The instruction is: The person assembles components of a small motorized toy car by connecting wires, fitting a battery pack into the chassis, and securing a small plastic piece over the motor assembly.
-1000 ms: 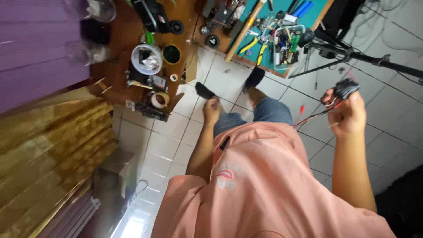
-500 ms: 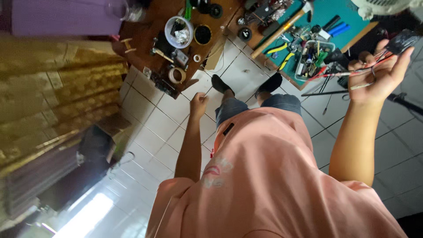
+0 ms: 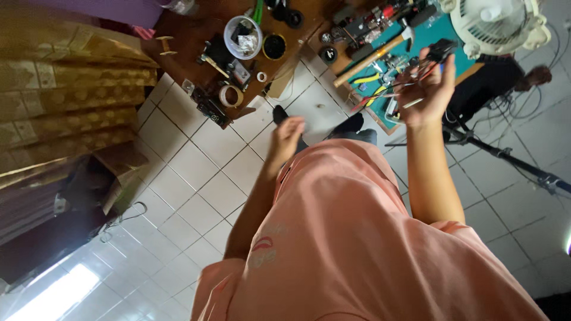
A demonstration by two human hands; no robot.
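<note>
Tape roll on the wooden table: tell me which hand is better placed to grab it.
Left. The left hand is empty and on the tape roll's side; the right hand holds a small wired black part.

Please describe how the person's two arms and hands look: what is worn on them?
Both arms are bare from above the elbow down. The left hand and right hand wear no gloves; no watch, ring or bracelet is visible. A loose salmon-pink T-shirt with short sleeves covers the shoulders, with a small red and white mark on its front.
</note>
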